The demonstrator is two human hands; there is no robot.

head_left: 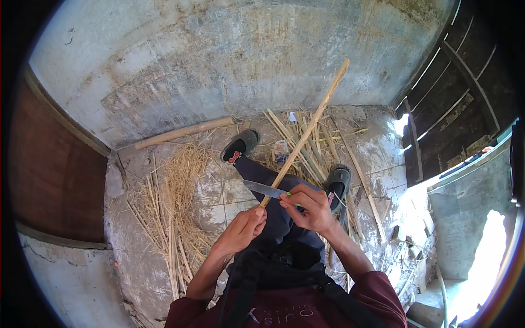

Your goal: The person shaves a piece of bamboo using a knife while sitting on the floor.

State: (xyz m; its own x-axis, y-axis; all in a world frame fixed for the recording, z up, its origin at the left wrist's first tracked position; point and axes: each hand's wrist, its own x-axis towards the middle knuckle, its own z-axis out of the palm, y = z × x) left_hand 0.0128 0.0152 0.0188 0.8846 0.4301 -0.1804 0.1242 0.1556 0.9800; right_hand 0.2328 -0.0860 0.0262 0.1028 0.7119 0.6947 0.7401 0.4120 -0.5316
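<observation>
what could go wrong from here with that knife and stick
The knife crosses the stick just above the left hand; if the right hand slips, the blade might nick those fingers.
The blade also sits over the dark trousers, so a slip could reach a leg.
Loose shavings litter the floor and might make footing slippery.

Over my feed I take this for a makeshift workshop in a worn room: stained far wall [219, 60], dark boards [459, 93] at right, pale shavings [185, 172] heaped at left on the dirty tiled floor [212, 192], long strips [285, 128] scattered far.
</observation>
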